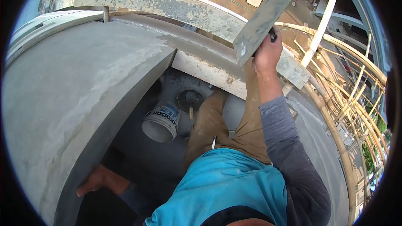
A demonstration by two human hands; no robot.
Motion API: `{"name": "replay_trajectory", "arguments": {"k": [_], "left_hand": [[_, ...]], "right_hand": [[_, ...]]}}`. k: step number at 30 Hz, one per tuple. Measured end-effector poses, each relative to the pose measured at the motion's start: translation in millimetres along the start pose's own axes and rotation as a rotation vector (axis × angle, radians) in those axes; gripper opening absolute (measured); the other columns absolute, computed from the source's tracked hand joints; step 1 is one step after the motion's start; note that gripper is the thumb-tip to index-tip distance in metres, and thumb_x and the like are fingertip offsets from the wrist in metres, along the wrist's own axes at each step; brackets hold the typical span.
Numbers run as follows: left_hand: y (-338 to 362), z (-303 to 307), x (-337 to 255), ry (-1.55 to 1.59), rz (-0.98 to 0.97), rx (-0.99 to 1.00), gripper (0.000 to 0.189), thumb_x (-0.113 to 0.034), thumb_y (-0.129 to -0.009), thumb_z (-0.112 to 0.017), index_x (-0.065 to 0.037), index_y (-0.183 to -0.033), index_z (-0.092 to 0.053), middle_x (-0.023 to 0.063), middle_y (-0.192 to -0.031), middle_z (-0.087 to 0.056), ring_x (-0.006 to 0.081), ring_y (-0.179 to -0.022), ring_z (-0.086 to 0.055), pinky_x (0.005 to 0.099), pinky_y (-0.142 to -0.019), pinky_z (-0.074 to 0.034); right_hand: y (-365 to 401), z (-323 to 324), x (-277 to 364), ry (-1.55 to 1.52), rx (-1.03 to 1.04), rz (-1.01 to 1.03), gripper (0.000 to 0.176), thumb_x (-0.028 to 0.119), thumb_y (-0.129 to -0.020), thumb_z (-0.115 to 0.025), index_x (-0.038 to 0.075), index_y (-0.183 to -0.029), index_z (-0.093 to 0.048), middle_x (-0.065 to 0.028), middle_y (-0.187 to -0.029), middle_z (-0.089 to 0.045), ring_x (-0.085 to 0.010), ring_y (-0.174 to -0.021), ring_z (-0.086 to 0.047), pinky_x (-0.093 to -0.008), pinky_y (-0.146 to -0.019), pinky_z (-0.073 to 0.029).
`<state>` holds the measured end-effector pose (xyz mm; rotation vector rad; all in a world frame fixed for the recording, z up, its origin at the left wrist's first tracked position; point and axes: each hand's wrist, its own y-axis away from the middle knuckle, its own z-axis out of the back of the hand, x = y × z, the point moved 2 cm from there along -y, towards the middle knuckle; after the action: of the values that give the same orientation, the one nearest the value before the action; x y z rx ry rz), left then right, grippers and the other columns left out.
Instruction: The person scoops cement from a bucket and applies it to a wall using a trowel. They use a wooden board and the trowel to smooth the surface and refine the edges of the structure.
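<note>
My right hand (268,56) is raised at upper right and wrapped around the dark handle of a plastering trowel (266,19). The trowel's long rectangular blade is smeared with grey and slants up to the right. At lower left, my left hand (99,179) rests against the shadowed side of a grey rendered concrete wall (71,96). Its fingers lie partly stretched out along that face and partly in shadow, with no tool visible there.
Below, between wall and legs, a white bucket (161,123) lies tipped beside a round tool or container with a wooden handle (191,106). A mortar-stained plank (167,8) crosses the front. Bamboo scaffolding (356,113) stands at right, with a lower ground level beyond.
</note>
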<state>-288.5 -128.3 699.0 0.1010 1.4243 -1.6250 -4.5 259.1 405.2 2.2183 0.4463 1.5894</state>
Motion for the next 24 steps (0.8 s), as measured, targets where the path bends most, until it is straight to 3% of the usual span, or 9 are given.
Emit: {"name": "replay_trajectory", "arguments": {"k": [3, 5, 9, 11, 12, 15, 19, 21, 24], "left_hand": [[-15.8, 3.9, 4.7, -0.021, 0.035, -0.031, 0.115, -0.088, -0.078, -0.033, 0.012, -0.137, -0.033, 0.0275, -0.143, -0.036, 0.0345, -0.129, -0.043, 0.0497, -0.100, -0.048], [-16.8, -6.6, -2.6, -0.062, 0.039, -0.016, 0.115, -0.088, -0.078, -0.033, 0.011, -0.138, -0.033, 0.0272, -0.143, -0.036, 0.0345, -0.130, -0.042, 0.0497, -0.100, -0.047], [-7.0, -42.6, -0.2, -0.118, 0.037, 0.056, 0.114, -0.087, -0.079, -0.033, 0.010, -0.138, -0.033, 0.0266, -0.143, -0.035, 0.0345, -0.130, -0.042, 0.0497, -0.101, -0.046], [-2.4, -58.2, 1.7, -0.128, 0.047, 0.078, 0.114, -0.087, -0.079, -0.033, 0.010, -0.138, -0.033, 0.0262, -0.144, -0.035, 0.0345, -0.130, -0.041, 0.0497, -0.101, -0.046], [-1.3, -64.4, 1.6, -0.136, 0.050, 0.086, 0.114, -0.087, -0.079, -0.033, 0.009, -0.139, -0.032, 0.0261, -0.144, -0.035, 0.0345, -0.131, -0.041, 0.0498, -0.101, -0.045], [1.7, -81.7, 4.7, -0.148, 0.060, 0.118, 0.113, -0.087, -0.079, -0.033, 0.009, -0.139, -0.032, 0.0256, -0.144, -0.035, 0.0345, -0.131, -0.041, 0.0498, -0.102, -0.045], [4.3, -95.6, 9.1, -0.162, 0.079, 0.140, 0.113, -0.087, -0.079, -0.033, 0.008, -0.140, -0.032, 0.0249, -0.145, -0.034, 0.0345, -0.131, -0.040, 0.0498, -0.103, -0.043], [4.2, -99.5, 9.4, -0.169, 0.088, 0.144, 0.112, -0.087, -0.079, -0.033, 0.007, -0.140, -0.031, 0.0246, -0.145, -0.034, 0.0345, -0.132, -0.040, 0.0498, -0.103, -0.043], [2.7, -104.1, 8.6, -0.177, 0.098, 0.155, 0.112, -0.087, -0.079, -0.033, 0.007, -0.141, -0.031, 0.0241, -0.146, -0.034, 0.0345, -0.132, -0.039, 0.0499, -0.104, -0.042]], "right_hand": [[-60.9, 0.7, -51.4, 0.111, -0.130, 0.004, 0.029, 0.010, -0.094, -0.060, -0.002, -0.119, -0.053, -0.0080, -0.099, -0.064, -0.0141, -0.083, -0.061, -0.0271, -0.069, -0.051], [-90.6, 12.1, -79.9, -0.058, -0.180, -0.049, 0.031, 0.014, -0.093, -0.063, -0.001, -0.118, -0.053, -0.0070, -0.098, -0.063, -0.0129, -0.081, -0.060, -0.0252, -0.065, -0.049], [-125.8, 42.1, -88.3, 0.031, -0.314, -0.218, 0.032, 0.021, -0.095, -0.058, 0.001, -0.119, -0.054, -0.0079, -0.101, -0.063, -0.0180, -0.089, -0.062, -0.0314, -0.075, -0.051], [-137.4, 45.2, -89.3, -0.274, -0.313, -0.270, 0.032, 0.026, -0.098, -0.052, 0.003, -0.121, -0.054, -0.0075, -0.110, -0.063, -0.0230, -0.099, -0.062, -0.0386, -0.085, -0.051], [-138.9, 45.7, -88.1, -0.270, -0.325, -0.275, 0.032, 0.026, -0.098, -0.052, 0.003, -0.121, -0.054, -0.0075, -0.110, -0.063, -0.0230, -0.099, -0.062, -0.0386, -0.085, -0.051], [-134.1, 40.6, -82.5, -0.501, -0.268, -0.516, 0.031, 0.026, -0.099, -0.049, 0.005, -0.122, -0.055, -0.0075, -0.115, -0.062, -0.0258, -0.107, -0.060, -0.0425, -0.092, -0.051], [-150.1, 58.6, -74.4, -0.590, -0.130, -0.549, 0.029, 0.023, -0.099, -0.044, 0.005, -0.117, -0.059, -0.0085, -0.118, -0.064, -0.0268, -0.108, -0.061, -0.0420, -0.096, -0.050], [-158.8, 70.2, -65.8, -0.816, 0.098, -0.487, 0.030, 0.023, -0.100, -0.044, 0.004, -0.118, -0.059, -0.0098, -0.116, -0.064, -0.0280, -0.108, -0.061, -0.0431, -0.096, -0.050], [-169.8, 81.7, -63.1, -0.799, 0.112, -0.442, 0.032, 0.023, -0.100, -0.043, 0.003, -0.121, -0.057, -0.0119, -0.119, -0.063, -0.0290, -0.109, -0.061, -0.0445, -0.098, -0.049]]}}
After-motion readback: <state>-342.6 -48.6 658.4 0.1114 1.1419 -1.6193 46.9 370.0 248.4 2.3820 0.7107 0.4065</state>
